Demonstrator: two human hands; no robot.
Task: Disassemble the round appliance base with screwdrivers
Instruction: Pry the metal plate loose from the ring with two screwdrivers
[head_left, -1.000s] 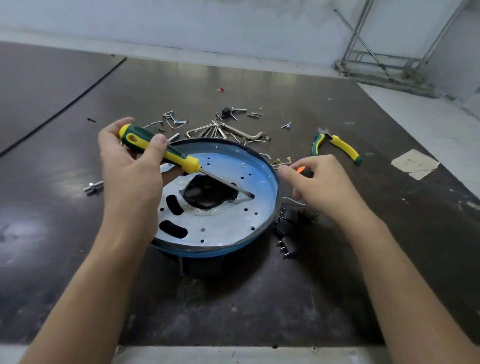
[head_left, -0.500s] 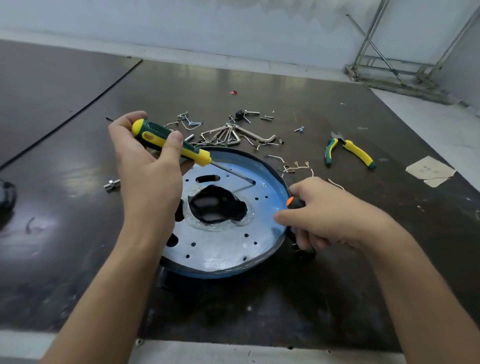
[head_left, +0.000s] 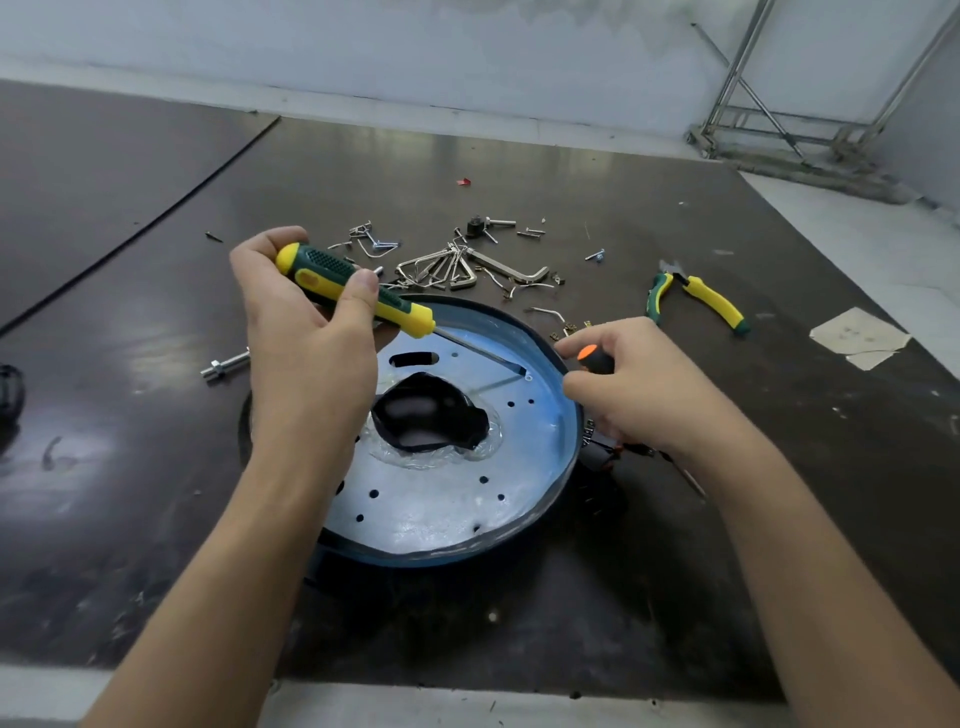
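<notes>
Since a second ago my right hand (head_left: 641, 395) has closed round the orange-capped screwdriver (head_left: 594, 358) at the right rim of the round base (head_left: 447, 519), lying between my hands; my left hand (head_left: 306, 343) grips the yellow-green screwdriver (head_left: 358, 288), shaft slanting right.

One head cam only, wide-angle, pitched forward and down, close over the table (head_left: 675, 597); round base (head_left: 457, 499) centre frame, wall (head_left: 467, 52) at 12 o'clock, table's near edge at 6
</notes>
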